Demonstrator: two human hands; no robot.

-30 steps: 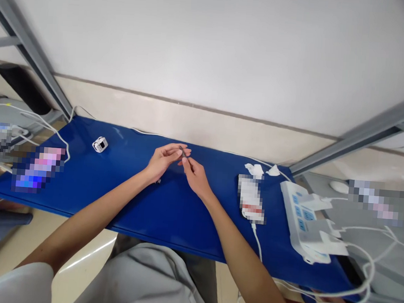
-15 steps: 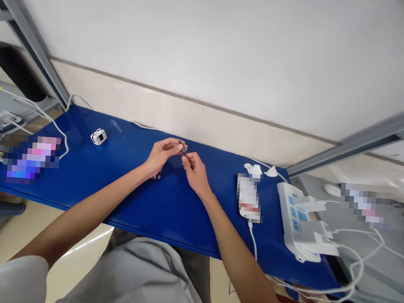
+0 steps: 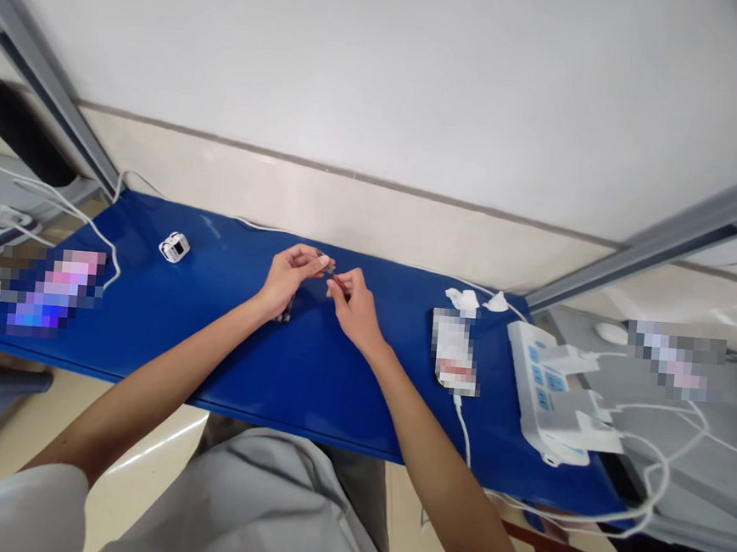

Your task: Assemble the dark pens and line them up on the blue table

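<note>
Above the middle of the blue table (image 3: 308, 390), my two hands meet almost fingertip to fingertip. My left hand (image 3: 286, 280) pinches a small dark piece (image 3: 329, 268) between thumb and fingers; its exact kind is too small to make out. A thin reddish rod (image 3: 340, 285) sits in the pinch of my right hand (image 3: 357, 311), its tip close to or touching the dark piece. Several small dark parts (image 3: 285, 314) lie on the table just under my left hand, partly hidden by it.
A small white device (image 3: 174, 247) and a blurred phone (image 3: 58, 286) lie to the left. On the right are a phone (image 3: 454, 351) on a white cable, crumpled tissues (image 3: 463, 300) and a white power strip (image 3: 528, 395) with plugs. A wall (image 3: 349, 198) stands behind.
The reddish rod in my right hand now shows between the fingertips, where only dark showed before. Both hands have shifted slightly, and the view has turned a little.
</note>
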